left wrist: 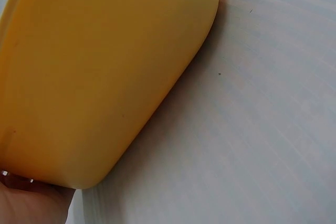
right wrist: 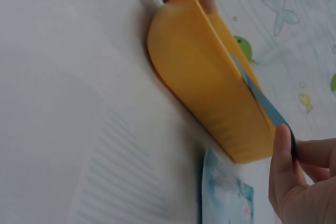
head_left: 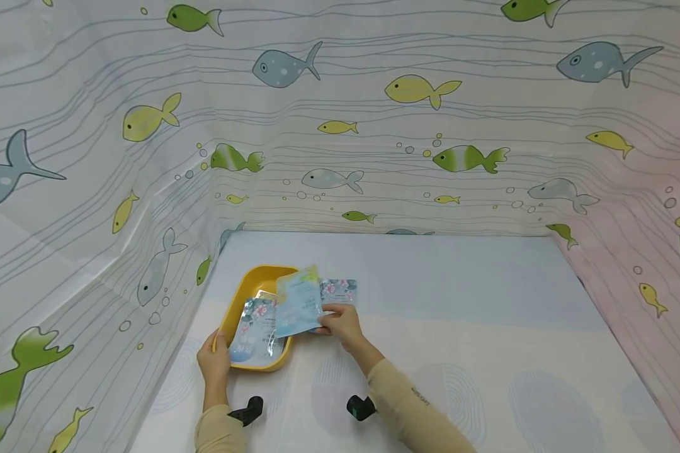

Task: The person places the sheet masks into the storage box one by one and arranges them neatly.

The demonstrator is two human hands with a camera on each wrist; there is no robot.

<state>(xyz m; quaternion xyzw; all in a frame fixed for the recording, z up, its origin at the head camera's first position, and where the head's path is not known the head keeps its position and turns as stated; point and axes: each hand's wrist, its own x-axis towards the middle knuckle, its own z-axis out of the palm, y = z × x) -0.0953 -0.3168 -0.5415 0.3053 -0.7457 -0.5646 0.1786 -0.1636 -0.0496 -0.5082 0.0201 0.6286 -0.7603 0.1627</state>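
Note:
My left hand grips the left rim of a yellow plastic bin, thumb over the edge. Inside the bin lie flat foil sachets, the front one a blue floral packet. At the bin's right rim, my right hand pinches the lower right edge of a light blue packet with a yellow-green top corner. That packet slants over the rim, seen edge-on in the right wrist view between thumb and fingers. Partly hidden behind it, another floral packet lies on the table beside the bin.
The bin stands on the left part of a pale patterned table. A fish-print curtain surrounds the table at the back and both sides. Black wrist devices jut inward from both sleeves.

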